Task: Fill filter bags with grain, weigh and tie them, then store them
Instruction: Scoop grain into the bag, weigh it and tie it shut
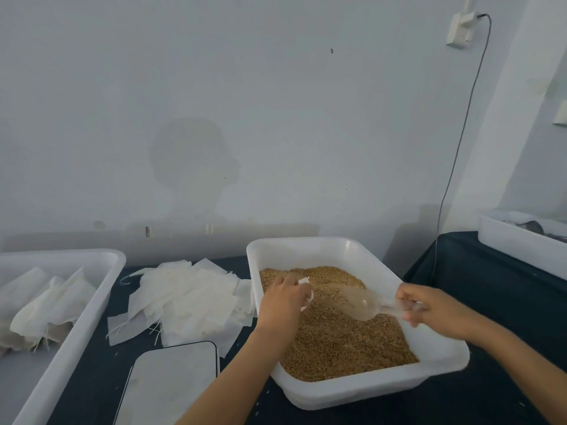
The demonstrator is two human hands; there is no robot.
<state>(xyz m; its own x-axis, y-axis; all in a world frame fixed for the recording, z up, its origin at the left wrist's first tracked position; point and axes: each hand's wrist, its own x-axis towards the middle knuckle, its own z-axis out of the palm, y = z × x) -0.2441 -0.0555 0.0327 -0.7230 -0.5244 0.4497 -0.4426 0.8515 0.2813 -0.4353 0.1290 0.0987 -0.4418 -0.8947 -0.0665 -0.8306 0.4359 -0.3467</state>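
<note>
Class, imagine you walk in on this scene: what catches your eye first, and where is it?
The white tub of golden grain at centre right, where the right hand tips a clear scoop toward a small bag held by the left hand. To its left lies a heap of empty white bags.
</note>
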